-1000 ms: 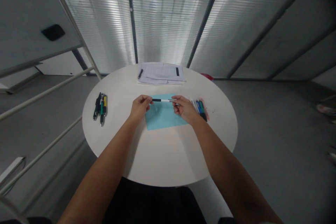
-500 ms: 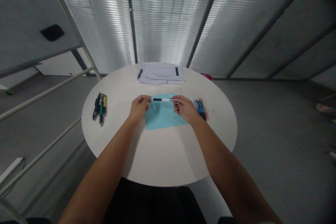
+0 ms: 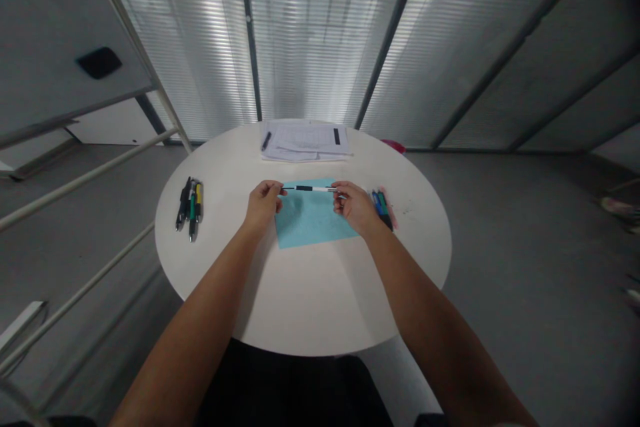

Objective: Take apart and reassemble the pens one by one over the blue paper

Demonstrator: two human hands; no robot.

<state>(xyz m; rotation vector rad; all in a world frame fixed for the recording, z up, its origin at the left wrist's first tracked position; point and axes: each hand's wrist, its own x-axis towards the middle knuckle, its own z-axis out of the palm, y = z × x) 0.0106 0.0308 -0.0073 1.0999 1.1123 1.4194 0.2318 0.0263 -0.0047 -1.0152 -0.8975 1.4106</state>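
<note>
Above a light blue sheet (image 3: 317,223), a black-and-white pen (image 3: 320,189) is held level between my two hands. My right hand (image 3: 355,205) is closed, pinching the white end of the barrel. The fingers of my left hand (image 3: 264,204) are pinched on a thin dark rod (image 3: 290,188) that sticks out from the black grip end and looks like a pen refill. My left fingertips partly hide its far end.
Several pens (image 3: 193,210) lie at the left of the round white table (image 3: 320,307). Blue and green pens (image 3: 381,205) rest on a pinkish piece (image 3: 391,203) by my right hand. Stacked papers (image 3: 305,140) with a dark pen (image 3: 267,141) lie at the back.
The pen and my right hand have shifted slightly to the right. More of the thin dark rod now shows between the black grip and my left fingers.
</note>
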